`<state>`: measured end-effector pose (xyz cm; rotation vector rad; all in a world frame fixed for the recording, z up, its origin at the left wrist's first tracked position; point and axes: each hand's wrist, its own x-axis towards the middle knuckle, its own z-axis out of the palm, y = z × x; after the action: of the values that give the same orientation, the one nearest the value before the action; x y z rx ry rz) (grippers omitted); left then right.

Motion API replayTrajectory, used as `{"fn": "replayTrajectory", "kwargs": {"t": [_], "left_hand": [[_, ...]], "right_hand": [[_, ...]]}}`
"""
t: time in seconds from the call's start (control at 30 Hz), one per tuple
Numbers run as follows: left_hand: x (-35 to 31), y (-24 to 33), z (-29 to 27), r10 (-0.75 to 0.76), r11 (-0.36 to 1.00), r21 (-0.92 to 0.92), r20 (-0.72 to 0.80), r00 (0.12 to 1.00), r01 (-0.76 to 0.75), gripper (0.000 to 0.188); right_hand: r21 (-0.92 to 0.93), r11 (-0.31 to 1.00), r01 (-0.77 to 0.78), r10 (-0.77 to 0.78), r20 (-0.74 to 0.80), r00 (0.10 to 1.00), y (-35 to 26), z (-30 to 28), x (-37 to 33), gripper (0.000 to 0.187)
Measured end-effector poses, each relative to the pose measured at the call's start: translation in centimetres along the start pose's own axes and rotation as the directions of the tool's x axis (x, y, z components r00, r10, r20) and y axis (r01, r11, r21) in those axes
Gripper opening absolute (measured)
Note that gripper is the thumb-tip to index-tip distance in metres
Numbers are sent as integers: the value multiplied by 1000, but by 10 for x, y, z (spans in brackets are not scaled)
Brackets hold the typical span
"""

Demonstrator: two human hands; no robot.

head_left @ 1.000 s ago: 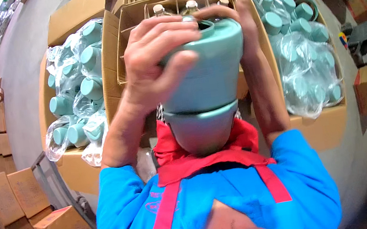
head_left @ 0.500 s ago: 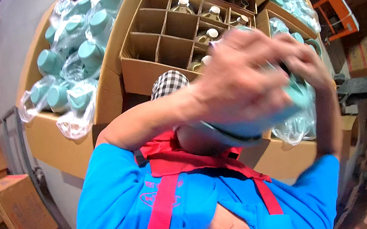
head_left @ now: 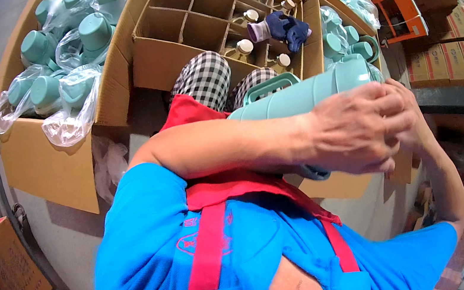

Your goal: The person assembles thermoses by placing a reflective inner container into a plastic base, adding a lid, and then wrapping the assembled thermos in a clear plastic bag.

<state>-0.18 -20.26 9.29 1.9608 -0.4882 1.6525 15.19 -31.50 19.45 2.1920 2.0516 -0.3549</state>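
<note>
Jug lies tilted; left hand curls at its right end, right hand there too, both grips unclear.

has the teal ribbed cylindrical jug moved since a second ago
Yes, to the right: against the brown divided cardboard box, the teal ribbed cylindrical jug has tipped over; its far end overlapped the box in view, now lies past its right side.
</note>
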Motion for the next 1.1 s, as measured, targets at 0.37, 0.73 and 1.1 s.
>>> {"fn": "replayTrajectory", "kwargs": {"t": [0.37, 0.73, 1.1], "left_hand": [[-238, -48, -114, -199, 961, 155, -189, 962, 229, 23], [-623, 75, -308, -351, -884, 444, -420, -837, 147, 47], [-376, -14, -205, -813, -167, -404, -459, -357, 899, 23]], "right_hand": [[739, 656, -153, 394, -162, 905, 54, 37, 54, 50], [762, 568, -311, 530, -50, 846, 74, 53, 159, 71], [796, 583, -165, 402, -106, 909, 67, 23, 194, 89]]}}
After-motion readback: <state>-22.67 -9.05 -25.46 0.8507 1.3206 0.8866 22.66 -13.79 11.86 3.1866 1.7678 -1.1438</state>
